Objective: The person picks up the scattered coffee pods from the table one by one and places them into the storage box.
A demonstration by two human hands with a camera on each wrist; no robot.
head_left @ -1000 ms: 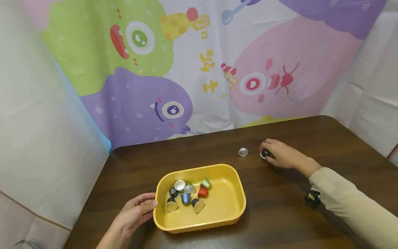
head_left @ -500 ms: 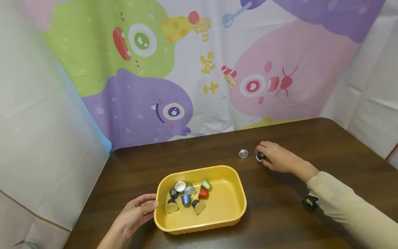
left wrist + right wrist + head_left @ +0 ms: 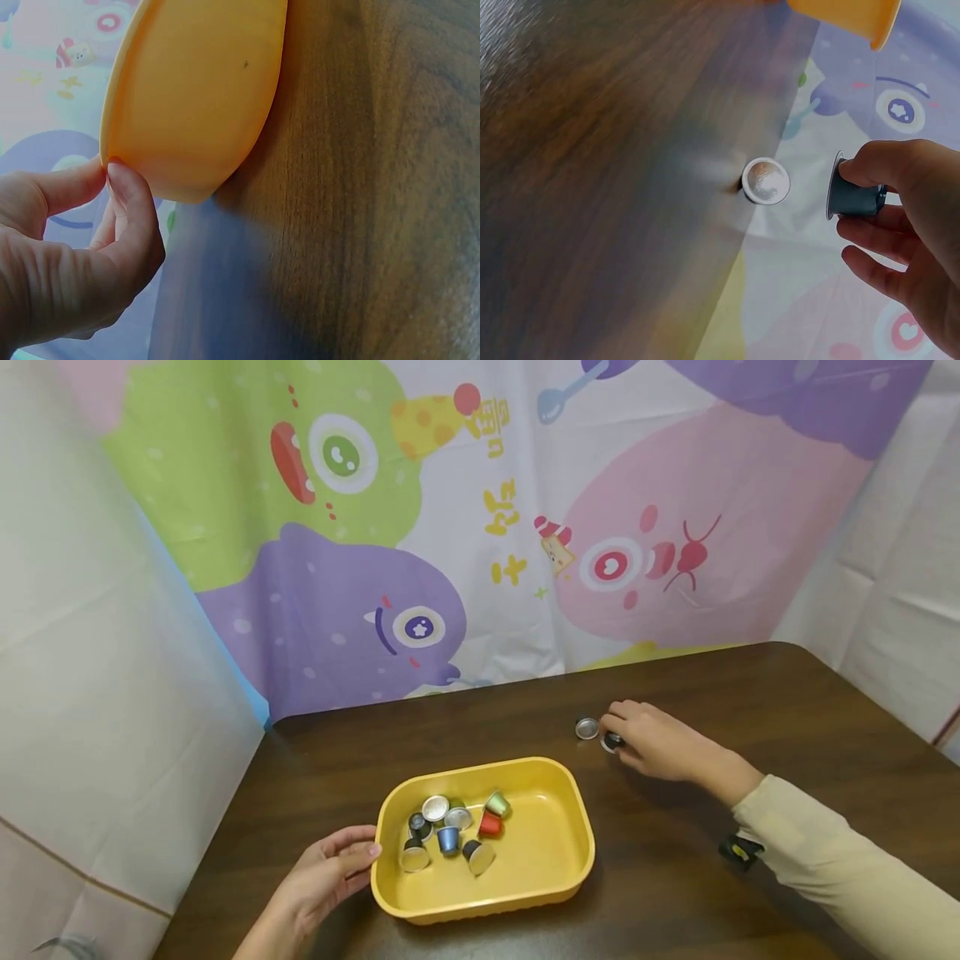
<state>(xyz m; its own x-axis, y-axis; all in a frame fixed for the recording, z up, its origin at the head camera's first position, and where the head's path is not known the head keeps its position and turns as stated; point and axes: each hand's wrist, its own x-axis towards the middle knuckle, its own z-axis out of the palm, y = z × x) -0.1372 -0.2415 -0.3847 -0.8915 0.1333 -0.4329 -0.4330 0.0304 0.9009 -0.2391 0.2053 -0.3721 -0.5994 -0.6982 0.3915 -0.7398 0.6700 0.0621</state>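
Observation:
My left hand (image 3: 318, 872) pinches the left rim of a yellow tray (image 3: 540, 852); in the left wrist view the thumb and a finger grip its edge (image 3: 112, 142). Several coffee capsules lie in the tray's left half, among them a blue capsule (image 3: 447, 839), a red capsule (image 3: 491, 824) and a light green capsule (image 3: 497, 803). Beyond the tray, my right hand (image 3: 660, 743) holds a dark coffee capsule (image 3: 855, 196) between thumb and fingers, its foil lid facing left. Just left of it, a silver-lidded capsule (image 3: 765, 181) rests on the table, apart from the fingers.
The dark wooden table (image 3: 697, 860) reaches back to a hanging cloth (image 3: 517, 610) printed with cartoon monsters. Pale sheets (image 3: 127, 635) hang at both sides. A small black device (image 3: 741, 850) sits beneath the right sleeve.
My right hand has moved left with the dark coffee capsule, closer to the silver-lidded capsule on the table. The left hand stays at the tray's rim.

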